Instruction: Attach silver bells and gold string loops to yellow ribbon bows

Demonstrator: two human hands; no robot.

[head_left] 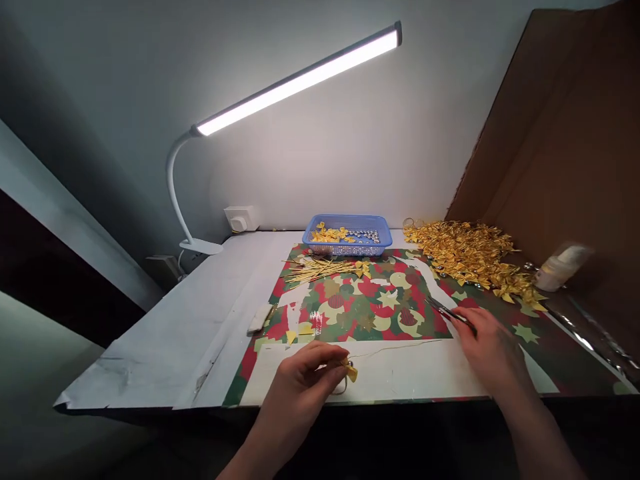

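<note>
My left hand [307, 377] pinches a small gold ribbon bow [349, 369] just above the white strip at the table's front edge; a thin gold cord runs from it to the right. My right hand [487, 343] lies further right with its fingers closed on slim metal scissors [447, 311], whose tips point up-left over the red, green and cream patterned sheet [365, 303].
A blue basket [349, 235] holding gold bows and silver beads sits at the back. A big heap of gold bows [470, 257] lies right of it. Gold cords [320, 268] lie left. A clamp lamp [300, 80] arches overhead. Cardboard [565, 133] stands on the right; a bottle [563, 267] rests by it.
</note>
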